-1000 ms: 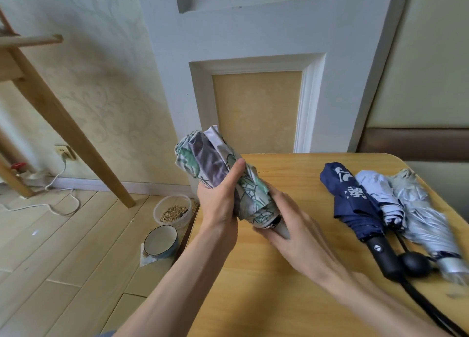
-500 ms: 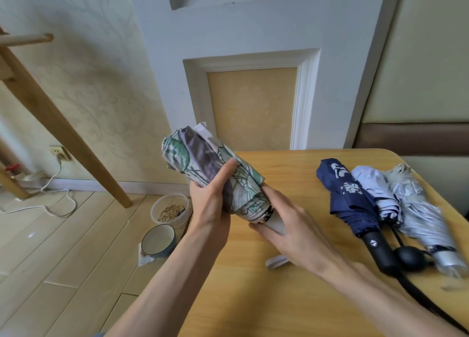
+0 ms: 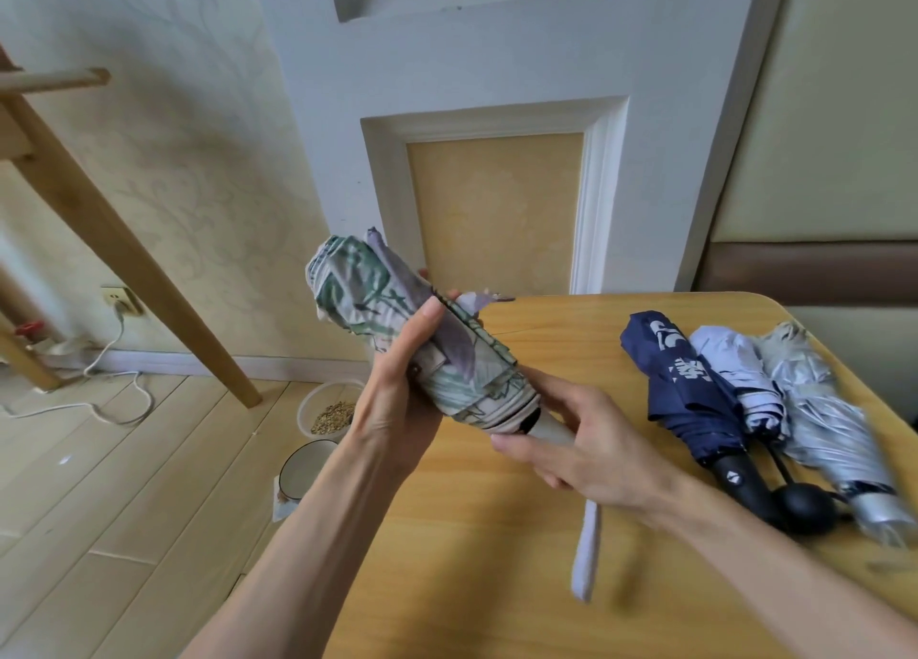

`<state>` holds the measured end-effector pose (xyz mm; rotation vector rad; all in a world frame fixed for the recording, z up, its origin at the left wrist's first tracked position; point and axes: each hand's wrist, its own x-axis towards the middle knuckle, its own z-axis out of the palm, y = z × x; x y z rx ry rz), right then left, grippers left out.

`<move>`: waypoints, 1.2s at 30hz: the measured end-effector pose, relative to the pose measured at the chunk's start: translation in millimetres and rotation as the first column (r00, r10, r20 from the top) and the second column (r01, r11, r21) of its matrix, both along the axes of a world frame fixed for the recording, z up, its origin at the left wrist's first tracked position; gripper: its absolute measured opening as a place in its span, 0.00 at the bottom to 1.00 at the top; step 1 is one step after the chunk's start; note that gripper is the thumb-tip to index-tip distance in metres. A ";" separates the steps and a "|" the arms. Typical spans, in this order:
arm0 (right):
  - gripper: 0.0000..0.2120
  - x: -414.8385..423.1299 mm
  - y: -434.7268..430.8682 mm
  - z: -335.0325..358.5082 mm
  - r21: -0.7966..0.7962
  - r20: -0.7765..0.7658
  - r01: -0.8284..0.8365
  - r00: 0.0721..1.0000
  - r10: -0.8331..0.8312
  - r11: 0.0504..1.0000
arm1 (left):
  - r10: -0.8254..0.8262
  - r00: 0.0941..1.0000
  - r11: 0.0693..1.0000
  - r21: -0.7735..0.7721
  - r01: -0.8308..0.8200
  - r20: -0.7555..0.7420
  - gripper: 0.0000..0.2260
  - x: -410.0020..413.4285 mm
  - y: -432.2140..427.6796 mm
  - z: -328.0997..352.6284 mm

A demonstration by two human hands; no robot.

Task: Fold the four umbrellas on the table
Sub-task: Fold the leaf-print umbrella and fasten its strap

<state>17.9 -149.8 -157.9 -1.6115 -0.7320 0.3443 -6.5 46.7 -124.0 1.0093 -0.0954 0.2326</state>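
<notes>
I hold a rolled-up floral umbrella [image 3: 367, 301] with green leaves and purple patches above the wooden table's [image 3: 497, 534] left edge, its tip pointing up and left. My left hand [image 3: 397, 400] wraps around the canopy's middle. My right hand [image 3: 586, 440] grips its pale handle, and a pale wrist strap [image 3: 586, 554] dangles below. On the table's right side lie three collapsed umbrellas side by side: a navy umbrella [image 3: 685, 385] with white print and a black handle, a light lilac umbrella [image 3: 740, 375] with a black ball handle, and a silver umbrella [image 3: 824, 420].
Left of the table, on the wooden floor, stand a clear tub of grain [image 3: 330, 410] and a white bowl [image 3: 305, 470]. A slanted wooden leg [image 3: 124, 256] and a white cable [image 3: 114, 395] are further left. A white panelled wall stands behind the table.
Both hands lifted and turned the floral umbrella, so its tip points higher. The wrist strap has dropped free and hangs below my right hand. The three umbrellas on the right stayed put.
</notes>
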 end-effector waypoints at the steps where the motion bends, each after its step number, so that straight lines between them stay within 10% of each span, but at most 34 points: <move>1: 0.23 0.7 -3.7 2.7 -0.007 -0.072 -0.052 0.996 0.051 0.999 | 0.010 1.000 1.000 0.002 -0.010 0.015 0.16 0.1 -0.4 0.3; 10: 0.26 12.8 -12.3 14.7 -0.135 0.004 -0.086 0.996 0.087 0.987 | 0.082 0.996 0.981 0.176 -0.086 0.028 0.08 -0.1 -9.5 7.9; 20: 0.07 10.3 -0.4 31.8 0.094 0.425 0.416 0.805 -0.414 0.904 | 0.094 0.994 0.900 0.432 -0.058 -0.063 0.22 5.7 -16.7 5.0; 36: 0.05 -3.6 4.4 38.5 0.050 0.178 0.398 0.899 -0.401 0.916 | 0.321 0.944 0.786 0.579 -0.218 -0.080 0.14 0.4 -39.2 10.0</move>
